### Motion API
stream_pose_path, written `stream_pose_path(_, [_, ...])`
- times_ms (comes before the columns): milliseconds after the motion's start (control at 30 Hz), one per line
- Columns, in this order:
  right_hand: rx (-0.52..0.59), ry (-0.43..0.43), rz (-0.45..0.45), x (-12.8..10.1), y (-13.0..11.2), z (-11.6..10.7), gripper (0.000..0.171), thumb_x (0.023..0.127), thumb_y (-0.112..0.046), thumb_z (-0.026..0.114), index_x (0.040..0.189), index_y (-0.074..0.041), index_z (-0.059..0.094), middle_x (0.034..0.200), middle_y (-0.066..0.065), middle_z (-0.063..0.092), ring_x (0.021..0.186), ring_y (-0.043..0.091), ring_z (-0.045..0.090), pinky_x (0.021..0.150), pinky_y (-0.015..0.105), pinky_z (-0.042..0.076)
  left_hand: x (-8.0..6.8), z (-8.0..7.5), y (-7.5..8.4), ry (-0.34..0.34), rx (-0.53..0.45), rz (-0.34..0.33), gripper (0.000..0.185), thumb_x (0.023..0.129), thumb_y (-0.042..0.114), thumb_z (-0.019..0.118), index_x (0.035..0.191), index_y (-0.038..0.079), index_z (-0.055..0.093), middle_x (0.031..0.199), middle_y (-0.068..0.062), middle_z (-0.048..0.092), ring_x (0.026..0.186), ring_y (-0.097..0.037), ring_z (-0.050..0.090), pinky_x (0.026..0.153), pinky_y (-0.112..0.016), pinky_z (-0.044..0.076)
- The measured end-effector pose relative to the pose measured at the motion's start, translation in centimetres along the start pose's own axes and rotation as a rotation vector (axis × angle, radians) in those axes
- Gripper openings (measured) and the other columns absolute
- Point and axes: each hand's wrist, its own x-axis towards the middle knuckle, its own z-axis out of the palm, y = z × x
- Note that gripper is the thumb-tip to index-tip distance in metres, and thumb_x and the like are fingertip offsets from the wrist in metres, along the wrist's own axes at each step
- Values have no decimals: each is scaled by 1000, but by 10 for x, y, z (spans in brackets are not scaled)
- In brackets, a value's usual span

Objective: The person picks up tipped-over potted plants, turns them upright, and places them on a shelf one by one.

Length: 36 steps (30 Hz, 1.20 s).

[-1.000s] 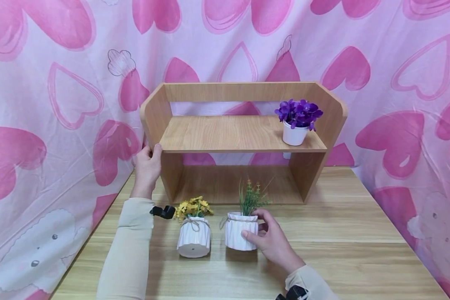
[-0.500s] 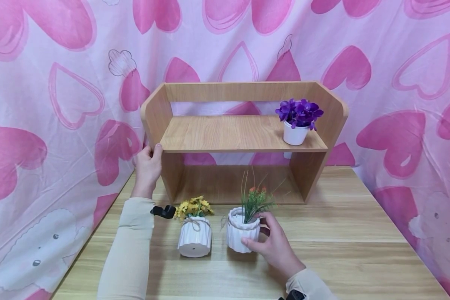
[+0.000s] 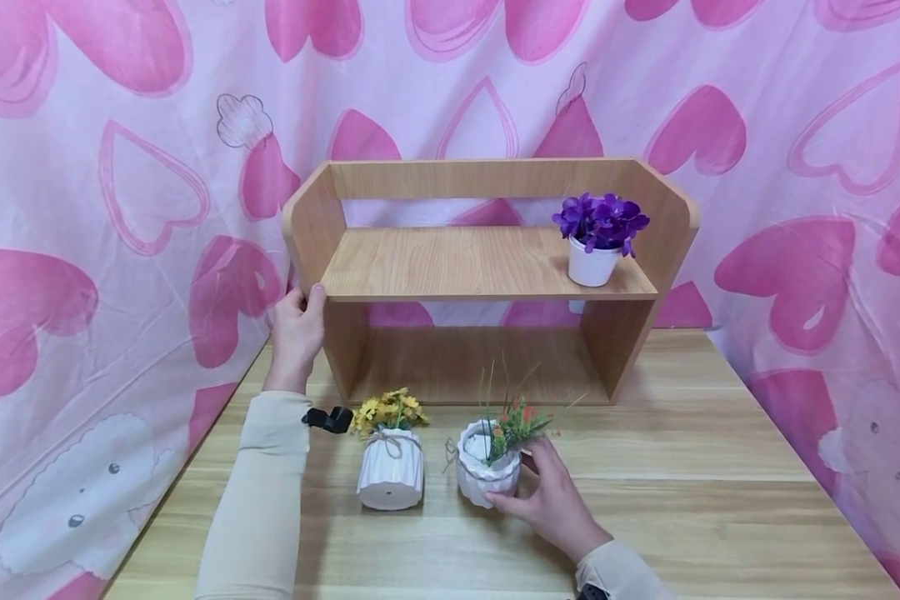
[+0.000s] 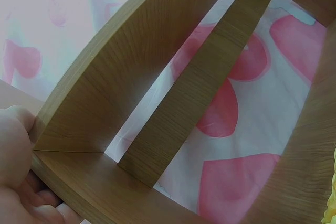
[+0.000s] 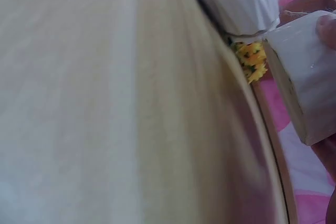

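Note:
My left hand (image 3: 296,340) grips the left side panel of the wooden shelf (image 3: 435,260); in the left wrist view, thumb and curled fingers (image 4: 50,200) lie on either side of that panel. My right hand (image 3: 557,500) holds a white ribbed pot (image 3: 486,487) by its right side, thumb low on the front. The pot is tilted, its mouth towards the head camera, and green sprigs with small red flowers (image 3: 516,427) lean right out of it. Left of it, a similar white pot (image 3: 390,479) with yellow flowers (image 3: 388,408) stands on the table. In the right wrist view, the held pot (image 5: 310,82) shows its underside edge.
A white pot (image 3: 592,265) of purple flowers (image 3: 602,221) stands at the right end of the upper shelf board. The shelf stands at the back of the wooden table (image 3: 705,517). A pink heart-patterned cloth (image 3: 457,67) hangs behind and at both sides.
My right hand has tipped the held pot, so its mouth now faces more towards the head camera and its sprigs lean right. My left hand keeps its place on the shelf.

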Motion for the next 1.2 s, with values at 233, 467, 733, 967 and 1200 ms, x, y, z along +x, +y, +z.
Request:
stream_pose_path(233, [-79, -10, -23, -8, 8, 4, 92, 65, -17, 103, 141, 1, 54, 135, 13, 63, 125, 35, 67, 105, 44, 58, 1, 0, -1, 6, -1, 2, 54, 112, 43, 50, 149, 6, 63, 158, -18, 58, 142, -34, 56, 126, -51, 41])
stream_pose_path(467, [-138, -20, 72, -8, 7, 4, 90, 66, -22, 103, 139, 3, 57, 133, 16, 67, 125, 40, 67, 108, 58, 53, 3, 0, -1, 6, 4, 1, 55, 112, 44, 50, 150, 7, 62, 159, -17, 58, 144, -33, 55, 127, -51, 40])
stream_pose_path(733, [-198, -88, 164, -7, 7, 4, 89, 73, -35, 99, 144, 2, 60, 137, 15, 74, 129, 37, 68, 112, 58, 50, 2, 1, -1, 15, 5, 11, 52, 112, 42, 51, 144, 4, 66, 153, -19, 62, 137, -32, 57, 124, -50, 43])
stream_pose_path(967, [-180, -108, 223, -8, 9, 4, 90, 74, -37, 99, 146, -1, 59, 141, 18, 71, 134, 41, 64, 115, 60, 48, 2, 0, 0, 9, 9, -4, 52, 112, 43, 51, 145, 5, 66, 156, -17, 60, 140, -32, 56, 126, -50, 42])
stream_pose_path(1200, [-131, -146, 275, -5, 9, 2, 84, 77, -36, 97, 146, -4, 62, 141, 15, 72, 138, 39, 62, 119, 58, 44, 1, 0, 0, 1, 2, -5, 54, 112, 44, 50, 150, 7, 63, 158, -16, 58, 143, -33, 55, 127, -51, 40])
